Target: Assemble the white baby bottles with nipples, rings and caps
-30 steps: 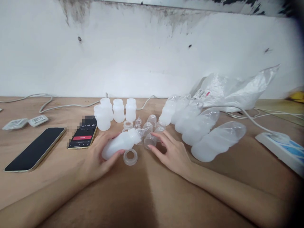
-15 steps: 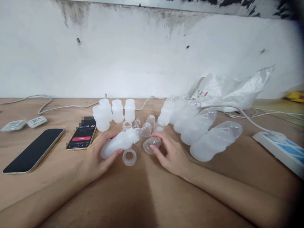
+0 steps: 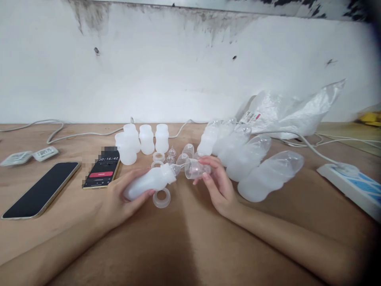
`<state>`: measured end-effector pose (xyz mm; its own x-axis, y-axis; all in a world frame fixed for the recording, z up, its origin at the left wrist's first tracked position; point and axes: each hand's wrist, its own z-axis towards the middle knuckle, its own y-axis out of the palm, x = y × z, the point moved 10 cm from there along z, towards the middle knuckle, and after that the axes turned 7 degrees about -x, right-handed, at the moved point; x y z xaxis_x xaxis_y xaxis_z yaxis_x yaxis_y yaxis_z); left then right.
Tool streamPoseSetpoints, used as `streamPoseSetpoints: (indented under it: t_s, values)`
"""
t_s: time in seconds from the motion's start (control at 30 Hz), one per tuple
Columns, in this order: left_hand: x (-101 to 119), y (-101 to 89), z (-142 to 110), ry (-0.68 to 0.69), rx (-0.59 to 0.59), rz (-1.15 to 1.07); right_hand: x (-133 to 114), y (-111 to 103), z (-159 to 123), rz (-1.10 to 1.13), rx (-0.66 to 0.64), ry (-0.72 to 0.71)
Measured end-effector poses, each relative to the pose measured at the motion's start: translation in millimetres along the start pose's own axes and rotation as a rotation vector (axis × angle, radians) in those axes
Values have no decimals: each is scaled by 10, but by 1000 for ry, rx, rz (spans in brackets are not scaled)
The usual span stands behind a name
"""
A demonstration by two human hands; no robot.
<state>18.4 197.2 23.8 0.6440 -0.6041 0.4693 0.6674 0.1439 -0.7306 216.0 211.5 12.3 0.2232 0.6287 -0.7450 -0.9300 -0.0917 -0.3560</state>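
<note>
My left hand (image 3: 126, 196) is closed round a milky white baby bottle (image 3: 145, 184), tilted so its collar and clear nipple (image 3: 176, 169) point right. In my right hand (image 3: 216, 180) is a clear bottle cap (image 3: 195, 169), pinched at its narrow end, its wide mouth facing the nipple with a small gap between them. A loose collar ring (image 3: 161, 198) lies on the table just under the bottle. Behind the bottle are more rings (image 3: 158, 156), loose nipples (image 3: 172, 152) and clear caps (image 3: 188, 149), partly hidden.
Several open white bottles (image 3: 147, 139) stand at the back; capped bottles (image 3: 262, 178) form a row on the right. Two phones (image 3: 41, 190) lie left, one running a timer (image 3: 102, 169). A power strip (image 3: 351, 188), cables and a plastic bag (image 3: 282, 115) are on the right.
My right hand has lifted the clear cap off the table and turned its mouth left, towards the nipple. The bottle in my left hand has barely moved.
</note>
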Motion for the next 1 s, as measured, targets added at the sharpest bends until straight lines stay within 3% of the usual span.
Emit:
streamPoseSetpoints:
  t_s: [0.37,1.0]
  values:
    - [134,28,6,126,-44,14,-224,199,-22,-210,-210,-162]
    - [156,46,-33,188,-61,-23,7,241,10,177,-260,54]
